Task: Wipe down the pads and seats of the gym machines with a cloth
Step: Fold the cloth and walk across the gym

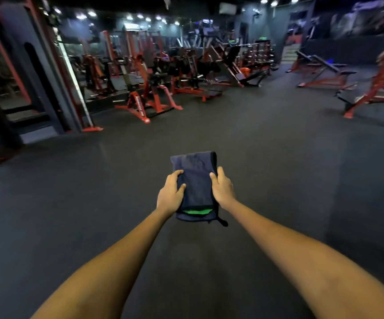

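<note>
A folded dark blue cloth (pixel 195 180) with a green strip at its near edge is held out in front of me over the dark gym floor. My left hand (pixel 170 194) grips its left side, thumb on top. My right hand (pixel 223 187) grips its right side. Red-framed gym machines with black pads (pixel 154 88) stand well ahead of the cloth, apart from it.
A tall red and dark cable station (pixel 48 84) stands at the left. More red machines and benches (pixel 324 72) line the back and the right side (pixel 382 88). Dark rubber floor (pixel 255 139) stretches between me and the machines.
</note>
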